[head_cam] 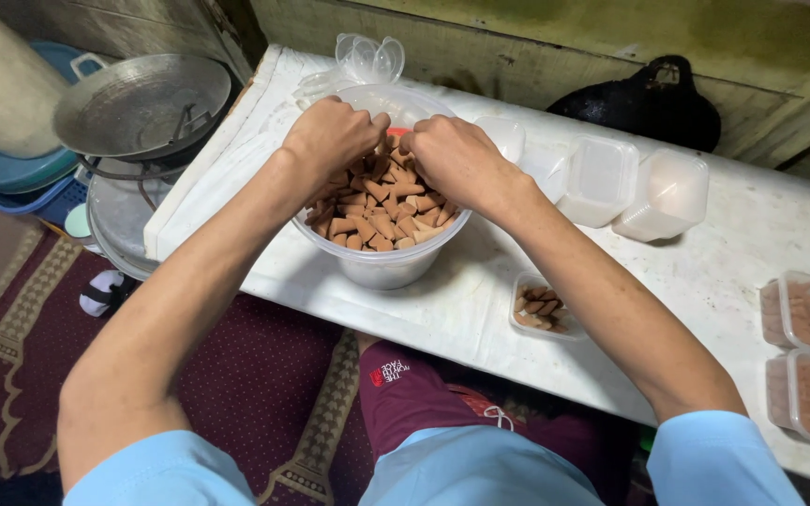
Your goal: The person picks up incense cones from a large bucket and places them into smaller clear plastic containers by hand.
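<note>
Brown cones (374, 222) in tub (382, 267), hands (330, 136) (452, 155) probably pinching some

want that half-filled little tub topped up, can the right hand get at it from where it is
Probably yes. The small open tub sits on the table just beneath the right forearm, lid off, with nothing over it; the right hand is up in the bucket.

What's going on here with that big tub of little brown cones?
A person sits at a white table with both hands in a clear plastic bucket full of small brown cones. The left hand and right hand are closed among the cones. A small open tub beside the bucket holds a few cones, two lidded tubs sit filled, and empty tubs wait behind.
</note>
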